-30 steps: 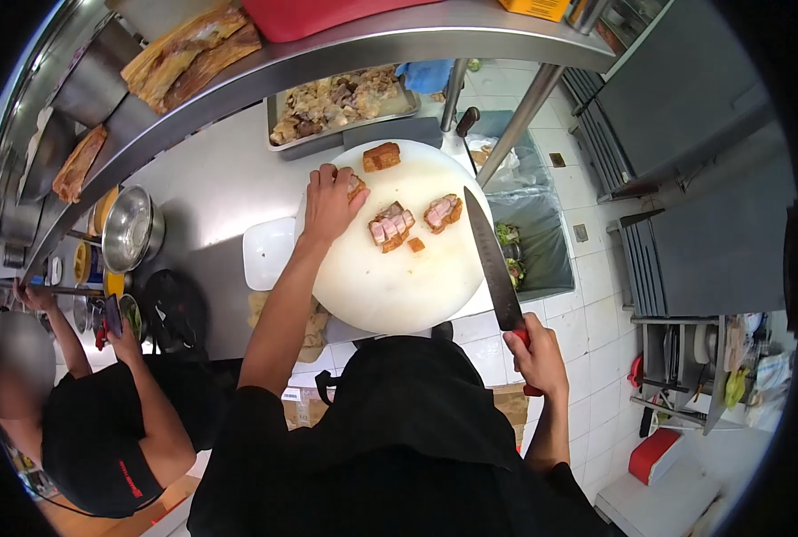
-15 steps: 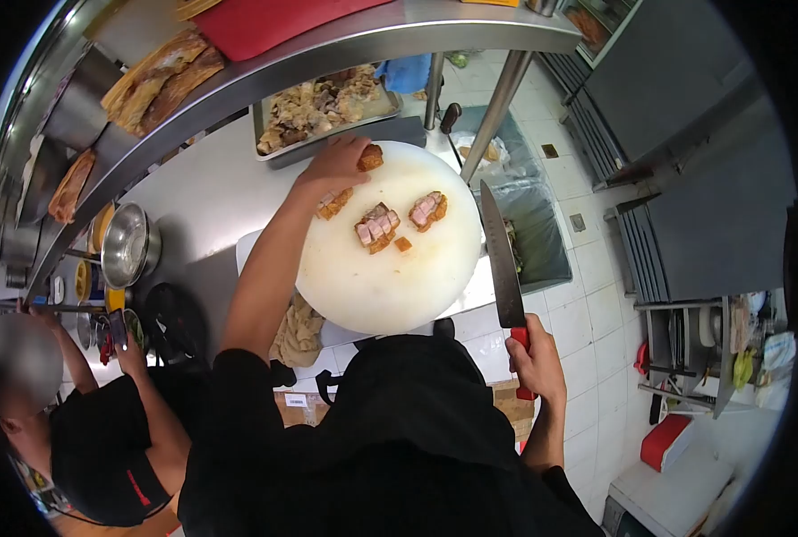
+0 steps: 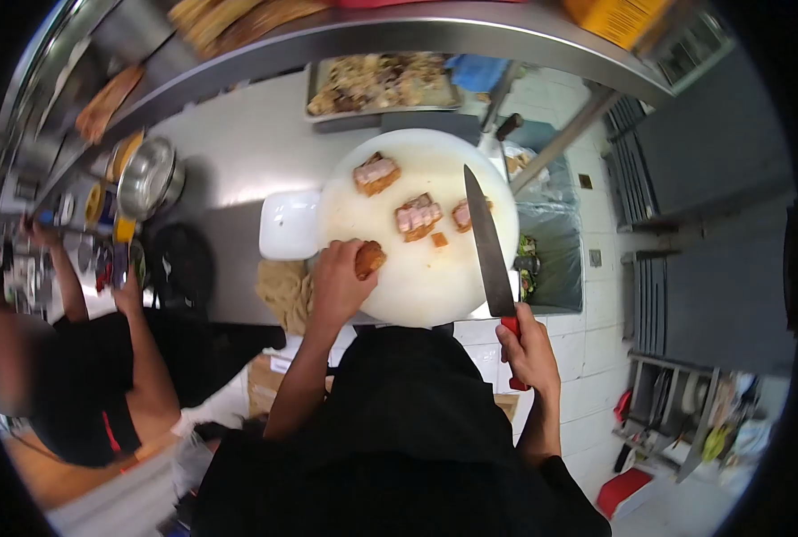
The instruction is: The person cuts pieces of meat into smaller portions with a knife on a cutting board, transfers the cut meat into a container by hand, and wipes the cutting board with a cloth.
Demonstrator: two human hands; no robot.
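Note:
My left hand [image 3: 341, 276] is closed around a browned piece of meat [image 3: 370, 259] at the near left of the round white cutting board [image 3: 417, 300]. The red handle of a long knife [image 3: 490, 246] is in my right hand [image 3: 529, 345]; its blade points away, over the board's right side. Partly behind the blade lies a small meat piece [image 3: 461, 215]. Sliced meat [image 3: 418, 217] sits mid-board with a small brown bit [image 3: 439, 240] beside it. Another meat piece [image 3: 377, 174] rests at the upper left of the board.
Left of the board are a white dish [image 3: 290, 225] and a crumpled cloth [image 3: 285, 291]. A tray of meat pieces [image 3: 384, 85] stands beyond it, under a metal shelf [image 3: 399, 31]. Bins [image 3: 555, 259] are at the right. Another person [image 3: 85, 376] holds a phone at the left.
My left hand has brought the browned piece from the board's far edge to its near left. The knife blade now overlaps the board's right side. The view has shifted.

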